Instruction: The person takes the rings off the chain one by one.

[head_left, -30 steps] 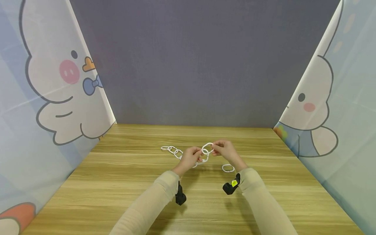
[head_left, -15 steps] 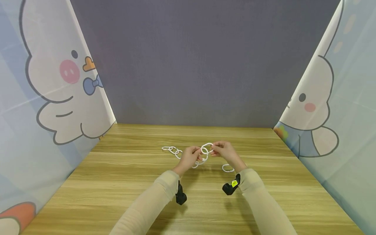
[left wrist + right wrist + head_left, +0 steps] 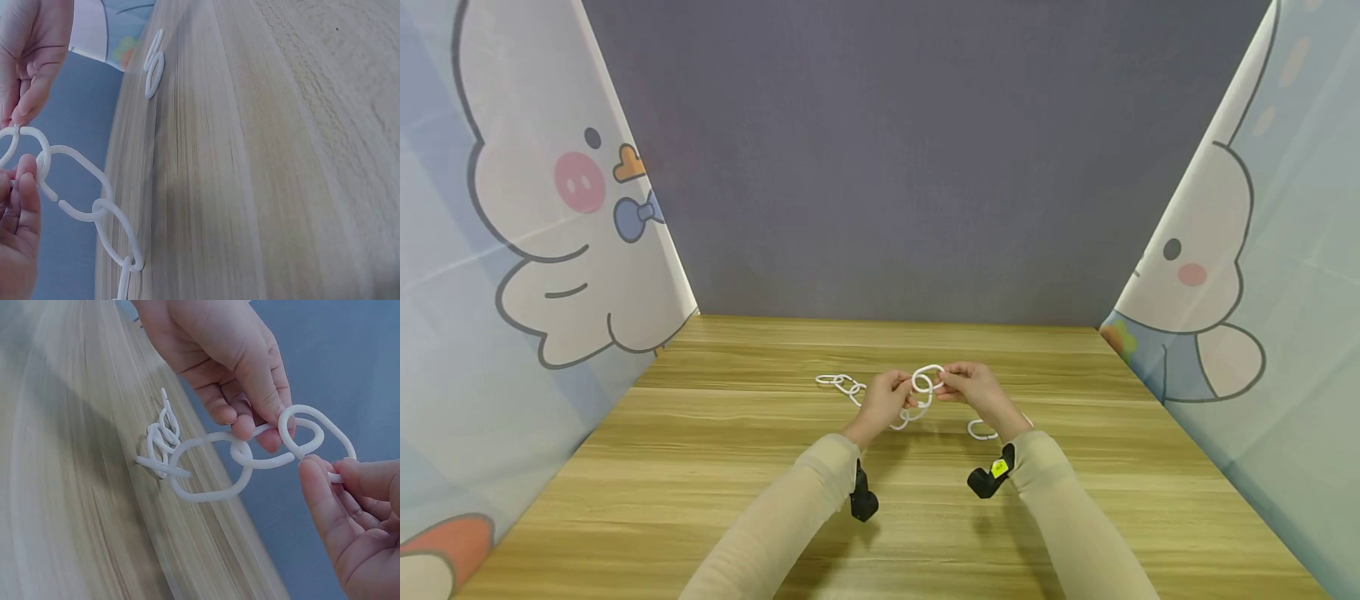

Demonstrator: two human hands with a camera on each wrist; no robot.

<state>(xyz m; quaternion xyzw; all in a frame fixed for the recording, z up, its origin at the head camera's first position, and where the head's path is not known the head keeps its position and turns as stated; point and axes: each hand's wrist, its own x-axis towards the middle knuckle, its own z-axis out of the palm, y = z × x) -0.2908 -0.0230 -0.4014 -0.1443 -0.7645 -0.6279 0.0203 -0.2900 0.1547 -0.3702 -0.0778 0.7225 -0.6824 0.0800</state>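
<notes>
A chain of white oval plastic links [image 3: 842, 383] trails from my left hand [image 3: 883, 400] down to the table on the left. In the right wrist view, the thumb and fingers of the left hand pinch the raised chain link [image 3: 269, 464] near the chain's end. My right hand [image 3: 973, 387] pinches another white link [image 3: 328, 428] by its far side. That link loops through the one in my left hand. Below them hangs a further link [image 3: 212, 499] of the chain, each link having a small gap in its side.
Two loose white links lie on the wooden table [image 3: 925, 533] by my right wrist: one link [image 3: 981, 430] in front and a second link [image 3: 154, 49] partly beyond it. A grey panel [image 3: 895, 167] stands behind the table, with cartoon-printed cloth [image 3: 565, 275] at the sides.
Both hands keep their pinch and have barely moved. The held links have drifted very slightly left. More of the second loose link now shows beside the right wrist.
</notes>
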